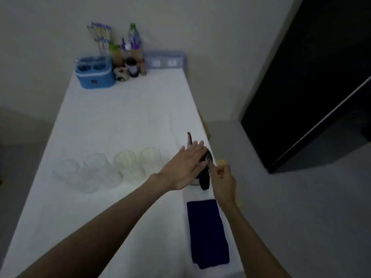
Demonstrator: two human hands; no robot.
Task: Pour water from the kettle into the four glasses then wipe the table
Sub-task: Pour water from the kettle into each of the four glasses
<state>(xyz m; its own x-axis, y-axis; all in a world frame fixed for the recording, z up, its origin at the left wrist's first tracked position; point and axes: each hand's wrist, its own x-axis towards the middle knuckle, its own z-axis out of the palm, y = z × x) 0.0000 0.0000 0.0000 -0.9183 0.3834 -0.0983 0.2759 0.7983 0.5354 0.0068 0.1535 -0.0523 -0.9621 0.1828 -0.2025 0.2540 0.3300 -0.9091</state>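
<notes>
Kettle (205, 173) is standing near the surface's (124, 117) right edge, mostly hidden behind both hands, its lid looking tilted up. Four clear glasses are sitting in one row just left of the kettle: (65, 169), (96, 164), (126, 162), (151, 157). One dark blue cloth (207, 233) is lying flat, nearer the person than the kettle. Far beyond the kettle, a blue holder (95, 74) and a cluster of bottles (130, 55) are crowding the wall end. The left hand (185, 167) is spreading flat, fingers together, against the kettle's left side. The right hand (223, 182) is curling at the handle; whether it's gripping is blurred, can't tell.
</notes>
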